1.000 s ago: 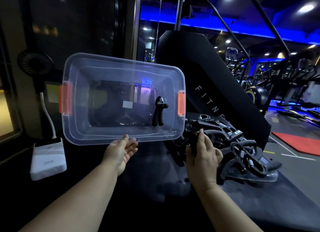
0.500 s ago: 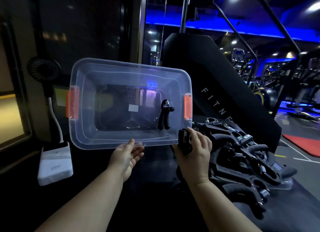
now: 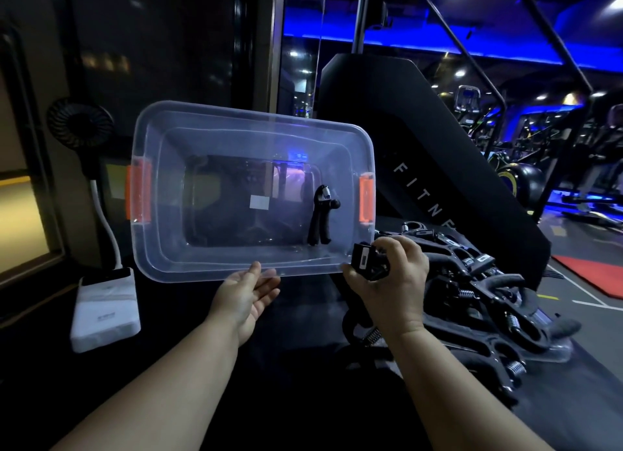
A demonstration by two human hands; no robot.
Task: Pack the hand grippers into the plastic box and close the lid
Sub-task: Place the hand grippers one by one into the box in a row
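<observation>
The plastic box (image 3: pixel 168 197) stands open ahead of you, long axis left to right. The pile of hand grippers (image 3: pixel 488 299) lies to its right. Your left hand (image 3: pixel 249 295), palm up and fingers spread, touches the near rim. Your right hand (image 3: pixel 394 282) is nearer the opening and clutches a black gripper (image 3: pixel 365 260). It has risen from the pile to the box's near right corner, seemingly just outside. A lone gripper (image 3: pixel 322 214) lies inside.

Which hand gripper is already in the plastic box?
The lone hand gripper lying in the plastic box, near its right orange latch. The right hand grips another gripper outside the rim; the rest lie in a pile at right.
</observation>
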